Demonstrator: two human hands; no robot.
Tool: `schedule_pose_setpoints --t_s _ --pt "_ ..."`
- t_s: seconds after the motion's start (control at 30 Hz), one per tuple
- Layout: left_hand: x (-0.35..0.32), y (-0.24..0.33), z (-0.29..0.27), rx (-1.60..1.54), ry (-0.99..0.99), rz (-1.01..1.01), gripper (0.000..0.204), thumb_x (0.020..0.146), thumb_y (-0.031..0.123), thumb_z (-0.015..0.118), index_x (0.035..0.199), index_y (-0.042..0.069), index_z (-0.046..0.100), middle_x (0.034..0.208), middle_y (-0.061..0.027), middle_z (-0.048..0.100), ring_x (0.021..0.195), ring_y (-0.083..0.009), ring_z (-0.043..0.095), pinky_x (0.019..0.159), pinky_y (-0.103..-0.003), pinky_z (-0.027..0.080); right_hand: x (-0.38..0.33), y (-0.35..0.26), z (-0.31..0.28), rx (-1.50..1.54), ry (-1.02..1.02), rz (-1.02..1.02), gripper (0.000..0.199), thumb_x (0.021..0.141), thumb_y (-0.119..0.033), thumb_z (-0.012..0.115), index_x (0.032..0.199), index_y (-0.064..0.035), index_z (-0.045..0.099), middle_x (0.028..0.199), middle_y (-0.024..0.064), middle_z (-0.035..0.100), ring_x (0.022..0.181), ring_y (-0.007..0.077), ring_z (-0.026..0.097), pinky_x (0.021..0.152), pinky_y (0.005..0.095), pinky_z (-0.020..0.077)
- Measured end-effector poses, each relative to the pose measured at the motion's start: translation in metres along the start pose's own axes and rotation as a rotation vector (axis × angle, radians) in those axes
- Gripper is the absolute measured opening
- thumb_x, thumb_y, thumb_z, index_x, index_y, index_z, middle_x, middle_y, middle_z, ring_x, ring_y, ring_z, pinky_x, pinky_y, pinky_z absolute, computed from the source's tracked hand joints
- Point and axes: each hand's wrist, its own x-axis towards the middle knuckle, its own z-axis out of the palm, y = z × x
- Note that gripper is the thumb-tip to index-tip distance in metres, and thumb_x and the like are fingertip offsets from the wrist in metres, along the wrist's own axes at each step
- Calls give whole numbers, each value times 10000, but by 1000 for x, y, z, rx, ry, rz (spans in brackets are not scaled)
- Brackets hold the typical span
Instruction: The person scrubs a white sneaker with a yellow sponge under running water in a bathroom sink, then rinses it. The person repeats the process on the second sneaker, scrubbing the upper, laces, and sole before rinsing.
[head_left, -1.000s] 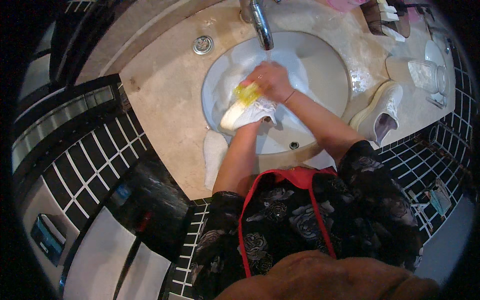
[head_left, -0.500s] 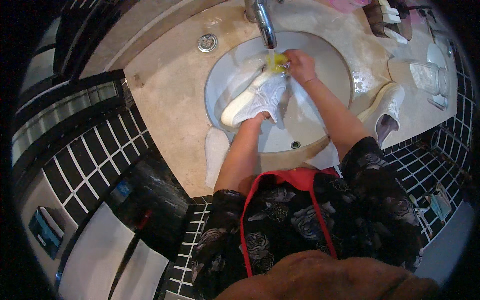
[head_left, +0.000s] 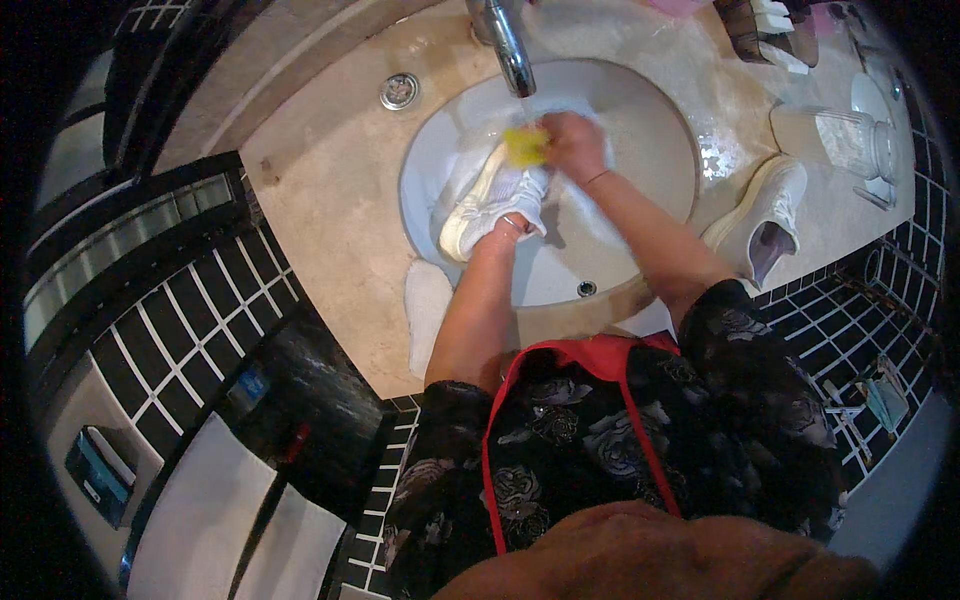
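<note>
Nearest us, a pale insole-shaped piece [head_left: 428, 312] lies on the worktop [head_left: 330, 250]. Our left hand [head_left: 513, 223] sits inside a white shoe [head_left: 489, 203] in the basin [head_left: 655, 150], its fingers hidden, open or closed we cannot tell. The shoe's long axis points toward the tap [head_left: 513, 58]; at its far end, our right hand [head_left: 577, 145], nearer there, grips a blurred yellow scrubber [head_left: 526, 147].

The held shoe [head_left: 488, 204] has turned its opening upward.
</note>
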Motion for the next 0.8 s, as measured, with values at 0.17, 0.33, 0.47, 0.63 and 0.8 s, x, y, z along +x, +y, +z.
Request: schedule_pose_setpoints --t_s 0.17,0.33,0.47,0.63,0.8 --pt "12 -17 11 -697 42 -188 530 997 379 504 1459 129 427 1455 -63 486 1338 -246 452 1131 -350 343 -9 21 12 141 -15 -315 282 719 -126 714 999 -165 720 895 89 697 836 304 669 760 423 533" --pt "35 -60 28 -483 -142 165 444 1008 297 494 1405 100 467 1382 -69 531 1261 -223 503 1074 -317 392 -14 23 13 124 173 1 277 696 -130 717 971 -167 714 885 80 700 833 290 674 729 413 537" --pt "23 -87 18 -804 -178 -102 429 1035 310 397 1418 117 428 1403 -65 494 1273 -224 474 1090 -348 388 -25 -29 14 198 -108 -371 179 666 -137 694 835 -196 699 815 33 681 803 267 659 709 401 515" --pt "30 -57 18 -1838 -349 -245 354 1008 222 461 1289 25 550 1243 -136 616 1128 -274 605 1014 -388 490 -5 4 2 -141 -107 -134 221 717 -139 700 928 -188 741 900 47 714 816 274 676 687 390 541" --pt "19 -34 12 -1866 -137 -285 381 1008 247 432 1338 70 505 1345 -95 557 1221 -238 536 1080 -385 422 -14 2 26 -11 -4 -223 154 823 -287 625 919 -229 730 832 77 684 789 311 654 695 443 507"
